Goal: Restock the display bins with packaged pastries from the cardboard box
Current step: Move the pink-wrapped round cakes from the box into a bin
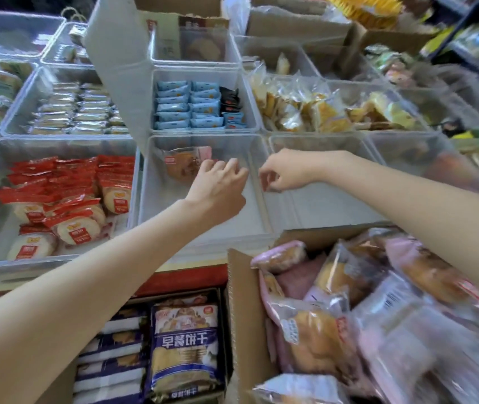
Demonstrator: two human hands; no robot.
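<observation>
1. A cardboard box (234, 310) sits nearest, at the lower right, heaped with wrapped pastries (317, 342); its right side is blurred and cut off by the frame edge.
2. Left of it, dark blue packets (184, 345) lie below the red shelf edge (186, 275).
3. Both arms reach over a clear bin (203, 228) at the shelf's front edge.
4. The left hand (218, 185) hangs over this bin, fingers loosely curled, holding nothing visible.
5. The right hand (282, 173) hovers at the bin's right wall, fingertips drawn together; whether they pinch anything is hard to tell.
6. One pastry packet (181, 164) lies at the bin's far left corner.
7. Beyond, blue packets (187, 104) fill another bin; farther bins blur.
</observation>
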